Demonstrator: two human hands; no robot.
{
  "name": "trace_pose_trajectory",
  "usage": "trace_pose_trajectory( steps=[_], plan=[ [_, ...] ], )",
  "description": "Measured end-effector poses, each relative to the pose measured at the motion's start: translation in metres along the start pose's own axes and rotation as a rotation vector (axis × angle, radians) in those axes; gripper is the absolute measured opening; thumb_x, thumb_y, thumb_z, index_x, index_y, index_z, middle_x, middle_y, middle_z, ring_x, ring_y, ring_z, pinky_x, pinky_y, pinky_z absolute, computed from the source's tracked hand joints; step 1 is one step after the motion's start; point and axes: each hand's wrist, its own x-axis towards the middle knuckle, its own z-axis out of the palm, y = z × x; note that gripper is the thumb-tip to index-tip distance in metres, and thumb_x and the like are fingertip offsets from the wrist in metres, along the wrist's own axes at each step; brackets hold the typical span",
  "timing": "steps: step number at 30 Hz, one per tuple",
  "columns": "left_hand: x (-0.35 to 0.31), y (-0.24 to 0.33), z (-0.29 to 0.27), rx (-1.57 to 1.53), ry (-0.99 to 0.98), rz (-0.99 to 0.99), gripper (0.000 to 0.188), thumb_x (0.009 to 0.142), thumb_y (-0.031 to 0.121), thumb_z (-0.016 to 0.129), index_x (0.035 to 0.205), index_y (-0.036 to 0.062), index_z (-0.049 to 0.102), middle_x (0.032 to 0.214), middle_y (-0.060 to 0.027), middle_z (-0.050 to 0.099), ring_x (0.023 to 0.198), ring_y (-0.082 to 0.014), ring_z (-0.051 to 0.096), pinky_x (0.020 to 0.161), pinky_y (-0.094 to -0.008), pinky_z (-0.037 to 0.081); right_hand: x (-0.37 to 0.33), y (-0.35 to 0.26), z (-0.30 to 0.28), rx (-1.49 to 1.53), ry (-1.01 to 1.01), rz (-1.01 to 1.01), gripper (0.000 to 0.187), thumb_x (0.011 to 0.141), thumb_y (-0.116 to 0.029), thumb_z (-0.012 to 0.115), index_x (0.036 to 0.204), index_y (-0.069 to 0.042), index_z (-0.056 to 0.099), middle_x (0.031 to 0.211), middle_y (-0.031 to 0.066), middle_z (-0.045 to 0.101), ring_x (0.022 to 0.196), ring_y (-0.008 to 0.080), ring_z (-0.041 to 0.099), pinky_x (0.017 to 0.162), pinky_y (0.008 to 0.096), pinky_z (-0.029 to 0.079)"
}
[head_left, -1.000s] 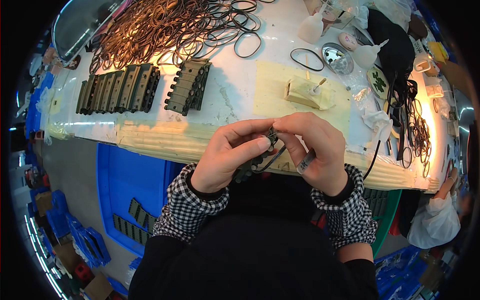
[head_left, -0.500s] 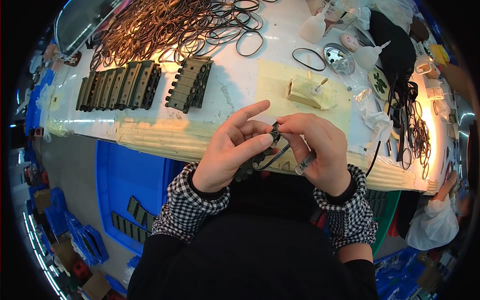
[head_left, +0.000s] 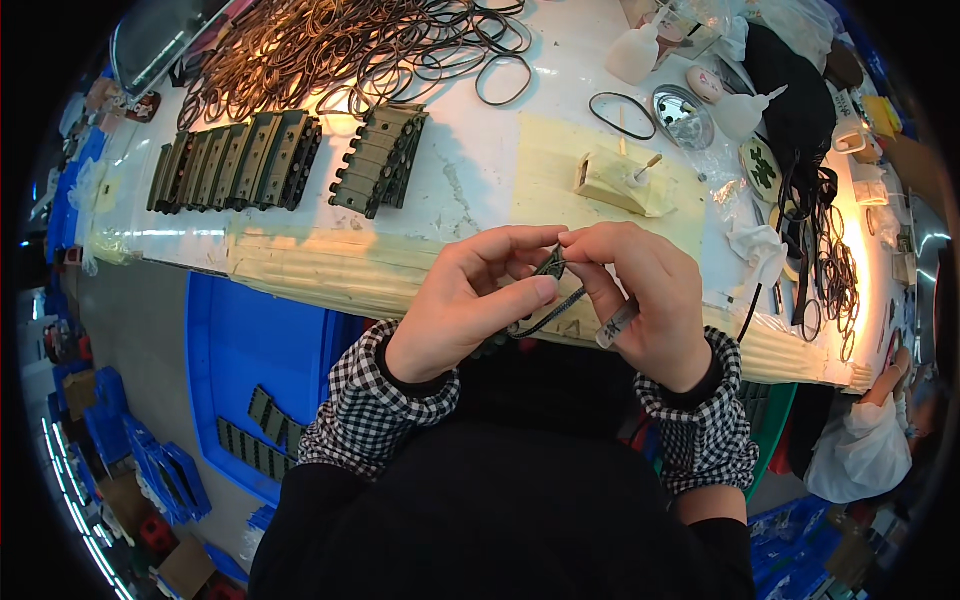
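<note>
Above the table's front edge, my left hand [head_left: 460, 305] grips a small dark green part [head_left: 552, 262] between thumb and fingers. From it hangs a black ribbed band [head_left: 556, 312], curving below the hands. My right hand [head_left: 655, 290] pinches at the top of the part, its thumb and index fingertip meeting my left index fingertip. Exactly what the right fingertips hold is hidden; the band runs up toward them. A clear tag-like strip [head_left: 617, 322] sits by the right fingers. More of the held part is covered by my left fingers.
Green wheeled parts stand in a row [head_left: 235, 165], with another stack [head_left: 378, 160] beside it. Behind them lies a heap of dark loops [head_left: 330, 50]. A taped block with a stick [head_left: 620, 183], a round tin [head_left: 682, 116] and squeeze bottles [head_left: 742, 114] are farther right. Below left stands a blue tray [head_left: 205, 370].
My left index finger has come down from its raised position to the right fingertips. The held part has turned slightly. Both hands stay in nearly the same place.
</note>
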Motion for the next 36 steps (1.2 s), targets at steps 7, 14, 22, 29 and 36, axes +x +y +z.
trace_pose_trajectory(
  steps=[7,14,22,29,36],
  plan=[
    [-0.001,-0.002,0.004,-0.015,0.035,0.0,0.041,0.09,0.004,0.065,0.128,-0.0055,0.055,0.109,-0.0071,0.065,0.087,-0.0056,0.059,0.075,-0.0207,0.05,0.0,0.002,-0.004,-0.054,-0.067,-0.064,0.029,0.069,0.003,0.068,0.095,-0.007,0.06,0.092,0.004,0.066,0.07,0.0222,0.063,0.061,0.0315,0.047],
    [0.0,-0.005,0.0,0.08,0.02,-0.021,0.041,0.089,0.006,0.067,0.126,-0.0067,0.056,0.097,-0.0051,0.065,0.078,-0.0028,0.058,0.065,-0.0169,0.046,-0.005,0.003,-0.004,-0.083,-0.094,-0.099,0.042,0.058,0.005,0.067,0.097,-0.006,0.059,0.095,0.0048,0.067,0.069,0.0204,0.062,0.061,0.0303,0.047],
    [-0.001,-0.001,-0.002,0.136,-0.024,-0.065,0.041,0.092,0.0,0.057,0.132,-0.0067,0.051,0.12,-0.0123,0.062,0.104,-0.0119,0.062,0.09,-0.0256,0.052,-0.012,0.005,0.001,-0.089,-0.043,-0.105,0.042,0.058,0.004,0.067,0.098,-0.006,0.059,0.1,0.0067,0.069,0.074,0.021,0.064,0.063,0.0298,0.049],
    [-0.001,-0.003,-0.002,0.121,0.017,-0.05,0.041,0.09,0.007,0.064,0.128,-0.0059,0.055,0.101,-0.0062,0.066,0.084,-0.0056,0.058,0.074,-0.0204,0.048,-0.011,0.005,0.002,-0.039,0.0,-0.101,0.041,0.059,0.003,0.068,0.098,-0.006,0.059,0.096,0.0062,0.068,0.078,0.0215,0.066,0.065,0.03,0.049],
    [-0.001,0.001,-0.005,0.21,-0.099,-0.106,0.041,0.091,0.001,0.06,0.131,-0.0069,0.052,0.115,-0.012,0.064,0.099,-0.0106,0.062,0.084,-0.0237,0.05,-0.008,0.002,-0.011,-0.061,-0.141,-0.107,0.043,0.057,0.006,0.066,0.097,-0.006,0.058,0.089,0.0036,0.063,0.067,0.021,0.06,0.061,0.0306,0.047]
  ],
)
